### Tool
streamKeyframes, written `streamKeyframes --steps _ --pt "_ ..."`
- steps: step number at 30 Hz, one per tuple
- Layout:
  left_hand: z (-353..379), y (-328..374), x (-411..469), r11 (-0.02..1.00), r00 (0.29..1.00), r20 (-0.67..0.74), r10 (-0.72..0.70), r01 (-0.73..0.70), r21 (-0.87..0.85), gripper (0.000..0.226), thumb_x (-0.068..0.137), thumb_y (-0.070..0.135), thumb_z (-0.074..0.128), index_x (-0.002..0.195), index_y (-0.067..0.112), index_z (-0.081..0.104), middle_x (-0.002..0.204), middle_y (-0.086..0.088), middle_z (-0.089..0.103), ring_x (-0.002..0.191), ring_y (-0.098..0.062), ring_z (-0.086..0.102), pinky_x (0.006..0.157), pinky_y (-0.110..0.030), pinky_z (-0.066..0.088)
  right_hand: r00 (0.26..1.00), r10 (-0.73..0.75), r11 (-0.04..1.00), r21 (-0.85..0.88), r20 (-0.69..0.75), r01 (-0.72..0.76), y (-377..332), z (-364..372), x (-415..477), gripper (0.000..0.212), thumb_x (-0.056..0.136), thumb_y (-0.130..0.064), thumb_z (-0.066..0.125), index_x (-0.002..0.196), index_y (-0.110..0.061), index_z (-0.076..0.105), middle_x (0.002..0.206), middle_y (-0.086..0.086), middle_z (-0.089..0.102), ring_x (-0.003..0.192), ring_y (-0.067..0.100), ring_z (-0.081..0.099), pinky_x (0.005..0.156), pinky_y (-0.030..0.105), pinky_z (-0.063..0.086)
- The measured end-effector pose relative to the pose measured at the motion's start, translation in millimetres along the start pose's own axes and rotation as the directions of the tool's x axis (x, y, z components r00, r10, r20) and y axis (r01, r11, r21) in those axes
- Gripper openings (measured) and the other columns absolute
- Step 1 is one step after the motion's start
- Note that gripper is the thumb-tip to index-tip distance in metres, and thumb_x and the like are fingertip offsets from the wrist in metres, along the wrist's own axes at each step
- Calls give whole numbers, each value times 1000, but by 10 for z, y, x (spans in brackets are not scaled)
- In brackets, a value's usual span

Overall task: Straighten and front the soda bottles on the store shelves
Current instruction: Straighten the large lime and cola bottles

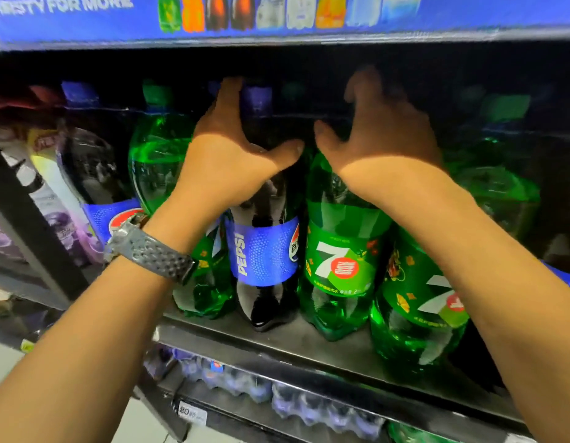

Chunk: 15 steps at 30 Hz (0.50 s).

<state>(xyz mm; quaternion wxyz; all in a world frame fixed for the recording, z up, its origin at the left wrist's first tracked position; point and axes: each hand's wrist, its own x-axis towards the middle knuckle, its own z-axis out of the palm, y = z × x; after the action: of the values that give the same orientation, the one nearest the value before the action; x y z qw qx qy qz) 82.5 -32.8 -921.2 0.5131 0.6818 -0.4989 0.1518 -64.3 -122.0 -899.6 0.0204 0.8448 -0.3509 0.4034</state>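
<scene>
A dark Pepsi bottle (265, 251) with a blue label stands at the shelf's front, its label turned partly sideways. My left hand (227, 148) grips its neck and shoulder, thumb across the front. To its right stands a green 7UP bottle (339, 260), label facing out. My right hand (382, 129) reaches over that bottle's top into the dark, fingers curled; I cannot tell whether it holds anything. Another green 7UP bottle (417, 308) sits further right, tilted, under my right forearm. A green bottle (159, 155) and a second Pepsi bottle (101, 193) stand to the left.
The metal shelf (309, 343) has a bare front lip. Above hangs a blue banner (85, 24) with drink pictures. Shrink-wrapped packs of small bottles (277, 394) fill the shelf below. More green bottles (497, 187) stand at the right, other goods (53, 199) on the left rack.
</scene>
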Motion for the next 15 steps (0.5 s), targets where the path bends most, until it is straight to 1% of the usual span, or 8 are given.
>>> streamKeyframes --steps 2,5,6,8,9,10,12,15 --pt "-126 31 41 999 995 94 -17 13 44 77 58 56 75 125 28 47 102 19 63 92 0 62 78 -10 48 999 -21 1000 5 25 21 4 -12 19 55 87 -45 55 130 -15 39 121 18 52 107 39 54 85 41 41" --pt "-312 125 154 990 951 305 -53 10 144 81 59 56 80 129 33 45 117 16 60 106 -2 59 91 -17 46 996 -17 1000 -2 92 18 -22 -47 29 57 87 -45 56 133 -15 39 125 19 52 113 39 51 86 42 41" --pt "-362 152 191 984 932 359 -57 -9 179 80 61 54 81 130 35 44 120 17 57 107 -2 57 90 -14 43 994 -11 1000 -3 109 12 -27 -60 33 58 88 -45 56 134 -16 39 126 19 51 114 39 51 87 42 41" --pt "-460 187 231 972 897 437 -70 -38 234 75 64 55 79 129 44 42 114 22 55 93 5 56 76 -2 38 992 -11 1000 7 127 11 -30 -74 31 57 88 -46 55 134 -16 39 128 18 51 115 39 50 89 41 40" --pt "-517 197 234 971 879 470 -73 -44 234 71 65 56 78 126 49 42 108 24 55 85 10 54 69 0 37 992 -14 1000 11 128 13 -29 -72 26 57 88 -46 55 134 -16 39 128 17 51 115 39 50 89 41 40" --pt "-570 207 231 975 862 502 -76 -41 218 68 65 57 78 122 52 42 103 25 56 82 10 55 68 -3 39 992 -16 1000 11 124 15 -26 -67 25 57 87 -47 55 133 -17 39 128 17 51 115 39 50 89 41 40" --pt "-642 235 244 981 828 558 -57 -56 184 66 66 56 77 121 55 41 104 23 59 90 -3 59 76 -16 47 995 -8 1000 9 103 7 -15 -67 25 57 87 -50 55 131 -17 39 126 15 53 113 39 51 88 41 41" --pt "-673 220 268 950 830 557 -17 -160 267 75 65 67 70 129 53 34 112 20 55 96 -13 56 79 -25 43 997 17 1000 9 74 -18 -35 -49 21 59 85 -51 57 131 -17 39 124 14 54 111 38 53 86 40 42"
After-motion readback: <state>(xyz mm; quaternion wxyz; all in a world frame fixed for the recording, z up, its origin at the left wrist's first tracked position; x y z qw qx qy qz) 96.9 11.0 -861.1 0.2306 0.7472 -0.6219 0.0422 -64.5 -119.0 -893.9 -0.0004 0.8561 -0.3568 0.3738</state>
